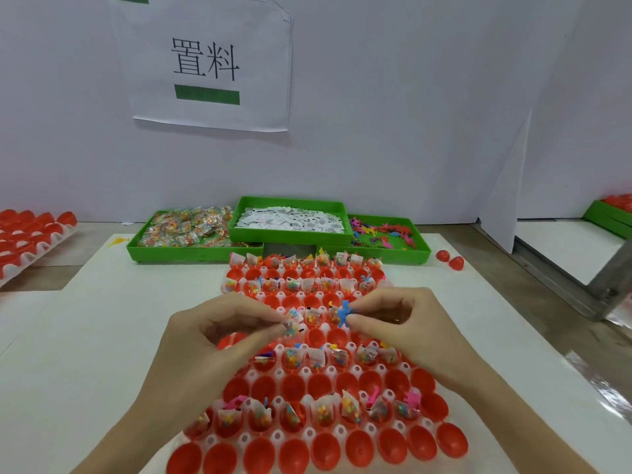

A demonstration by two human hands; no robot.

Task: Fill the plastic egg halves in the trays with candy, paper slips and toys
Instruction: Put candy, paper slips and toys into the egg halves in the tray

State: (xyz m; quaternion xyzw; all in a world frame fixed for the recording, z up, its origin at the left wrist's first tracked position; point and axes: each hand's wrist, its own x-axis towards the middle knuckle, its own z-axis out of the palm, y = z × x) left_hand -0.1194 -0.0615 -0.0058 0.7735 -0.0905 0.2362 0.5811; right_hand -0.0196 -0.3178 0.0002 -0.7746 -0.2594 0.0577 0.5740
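Note:
A white tray of red egg halves lies in front of me; alternate rows hold candy bags, paper slips and small toys, the rows between hold nothing. Over the tray's middle, my left hand pinches a small candy bag between thumb and fingers. My right hand pinches a blue toy figure just right of it. Behind the tray stand three green bins: candy bags, paper slips and coloured toys.
Another tray of red egg halves sits at the far left. Two loose red halves lie right of the bins. A white partition with a paper sign stands behind. A green bin is at far right.

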